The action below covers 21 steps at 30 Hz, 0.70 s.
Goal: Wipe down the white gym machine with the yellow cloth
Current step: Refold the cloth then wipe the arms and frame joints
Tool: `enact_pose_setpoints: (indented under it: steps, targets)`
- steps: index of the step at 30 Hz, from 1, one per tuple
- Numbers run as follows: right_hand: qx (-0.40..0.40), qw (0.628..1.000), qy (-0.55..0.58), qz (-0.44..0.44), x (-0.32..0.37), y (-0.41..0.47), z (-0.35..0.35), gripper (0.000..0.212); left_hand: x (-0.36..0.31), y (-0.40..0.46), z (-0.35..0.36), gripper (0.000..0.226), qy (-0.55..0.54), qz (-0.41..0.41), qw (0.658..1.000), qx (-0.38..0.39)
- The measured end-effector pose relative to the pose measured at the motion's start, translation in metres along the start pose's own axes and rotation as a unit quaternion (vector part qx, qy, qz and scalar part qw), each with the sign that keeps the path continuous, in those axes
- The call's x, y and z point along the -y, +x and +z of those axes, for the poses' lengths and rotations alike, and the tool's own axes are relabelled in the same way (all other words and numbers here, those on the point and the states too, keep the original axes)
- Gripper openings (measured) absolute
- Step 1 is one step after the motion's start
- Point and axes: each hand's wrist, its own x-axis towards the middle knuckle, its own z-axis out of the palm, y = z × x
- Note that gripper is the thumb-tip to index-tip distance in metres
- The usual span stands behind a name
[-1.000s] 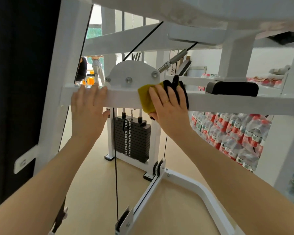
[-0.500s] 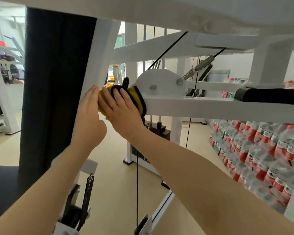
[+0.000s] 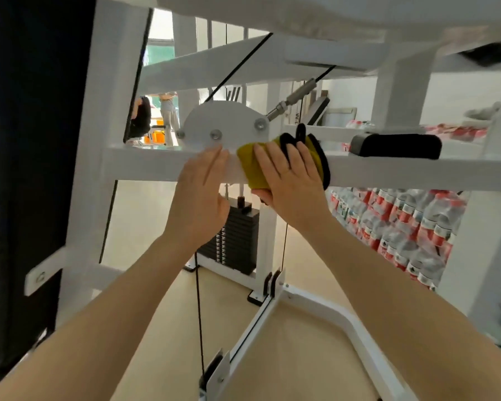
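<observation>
My left hand (image 3: 198, 195) lies flat, fingers straight, on the white machine's crossbar (image 3: 145, 164). Just beside it, my right hand (image 3: 291, 180) presses the yellow cloth (image 3: 253, 169) against that bar, thumb curled underneath.

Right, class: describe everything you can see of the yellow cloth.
The yellow cloth looks like soft mustard-yellow fabric with a black edging. It is wrapped over the white horizontal bar, just below the rounded plate. The right hand presses it with fingers spread, thumb under its lower edge. The left hand rests on the bar beside it.
</observation>
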Motion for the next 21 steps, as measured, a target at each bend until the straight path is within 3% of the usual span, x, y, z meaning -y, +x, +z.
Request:
enact_pose_setpoints:
  steps: [5, 10, 16, 21]
  targets:
    - [0.025, 0.997, -0.076, 0.026, -0.079, -0.052, -0.014, 0.059, -0.034, 0.012, 0.034, 0.056, 0.057, 0.045, 0.997, -0.011]
    - [0.006, 0.991, -0.09, 0.099, -0.056, -0.055, -0.008, 0.059, -0.031, 0.014, 0.038, 0.054, 0.08, 0.057, 0.994, -0.042]
    - [-0.035, 0.998, -0.003, 0.05, -0.001, -0.023, -0.002, 0.06, -0.034, 0.009, 0.042, 0.052, 0.067, 0.051, 0.995, -0.056]
    - [0.028, 1.0, -0.009, -0.007, -0.041, -0.033, -0.015, 0.055, -0.038, 0.008, 0.044, 0.056, 0.07, 0.042, 0.995, -0.061]
